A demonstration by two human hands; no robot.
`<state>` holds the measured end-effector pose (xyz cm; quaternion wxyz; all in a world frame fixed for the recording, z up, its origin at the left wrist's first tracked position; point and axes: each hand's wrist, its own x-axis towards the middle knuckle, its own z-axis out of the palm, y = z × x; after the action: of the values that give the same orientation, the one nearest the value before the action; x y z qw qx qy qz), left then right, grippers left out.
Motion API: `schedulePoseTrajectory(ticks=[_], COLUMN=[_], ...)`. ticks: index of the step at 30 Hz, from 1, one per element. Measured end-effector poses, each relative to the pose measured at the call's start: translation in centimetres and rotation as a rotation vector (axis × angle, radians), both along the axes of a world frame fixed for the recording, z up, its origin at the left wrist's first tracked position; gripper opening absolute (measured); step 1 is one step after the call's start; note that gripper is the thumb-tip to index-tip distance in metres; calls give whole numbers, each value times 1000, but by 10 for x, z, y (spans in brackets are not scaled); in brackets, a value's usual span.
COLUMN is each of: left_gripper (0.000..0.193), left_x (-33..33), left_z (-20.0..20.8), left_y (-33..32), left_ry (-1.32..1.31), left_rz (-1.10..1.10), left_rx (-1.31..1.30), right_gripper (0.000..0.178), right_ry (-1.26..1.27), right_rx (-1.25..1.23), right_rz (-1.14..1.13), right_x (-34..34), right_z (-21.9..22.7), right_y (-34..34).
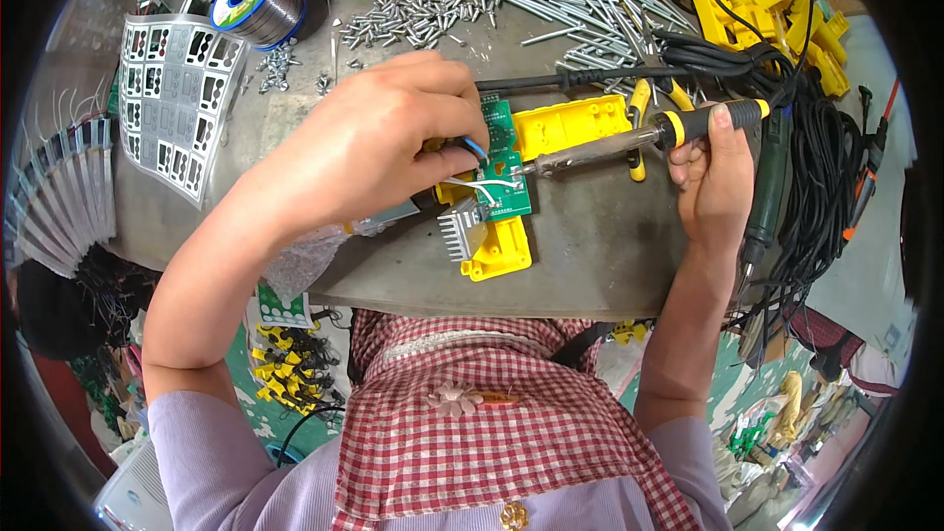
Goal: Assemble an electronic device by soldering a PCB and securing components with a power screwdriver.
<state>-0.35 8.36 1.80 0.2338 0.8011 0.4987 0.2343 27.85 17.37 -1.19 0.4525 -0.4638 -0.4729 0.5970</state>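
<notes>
- Head view: the left hand [398, 128] is closed at the board's left edge, fingers and thumb pinching a blue wire [474, 148].
- Right hand [712, 177] grips the black-and-yellow handle of a soldering iron [600, 150], which points left; its tip is at the board's right part, though contact is too small to tell.
- Green circuit board [507, 203] lies mid-tabletop [600, 261], between the hands, with white wires [484, 184] across it and a finned metal heat sink [458, 236] at its near left.
- Yellow casing [501, 254] shows on the near side of the board; another yellow shell [570, 128] lies just beyond the iron.
- Yellow-and-black pliers [639, 103] rest right of that shell.
- Far side: small screws [418, 20], long metal rods [615, 5] to their right, a solder spool [265, 10] to their left.
- Far left, a printed sheet [177, 103]; on the right, bundled black cables [826, 167].
</notes>
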Motion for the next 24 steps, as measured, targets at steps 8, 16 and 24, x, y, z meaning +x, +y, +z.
schedulePoseTrajectory(ticks=[8,16,24], left_gripper=[37,11,14], left_x=[-10,-2,15], left_z=[11,7,7], left_y=[1,1,9], left_ry=[-168,-369,69], left_rz=[46,241,57], left_rx=[-62,-106,214], right_gripper=[22,22,21], right_ry=[-3,19,30], right_rx=[-12,-17,1], right_rz=[27,55,49], right_x=[3,2,1], right_z=[-1,-2,-2], right_y=[-1,0,0])
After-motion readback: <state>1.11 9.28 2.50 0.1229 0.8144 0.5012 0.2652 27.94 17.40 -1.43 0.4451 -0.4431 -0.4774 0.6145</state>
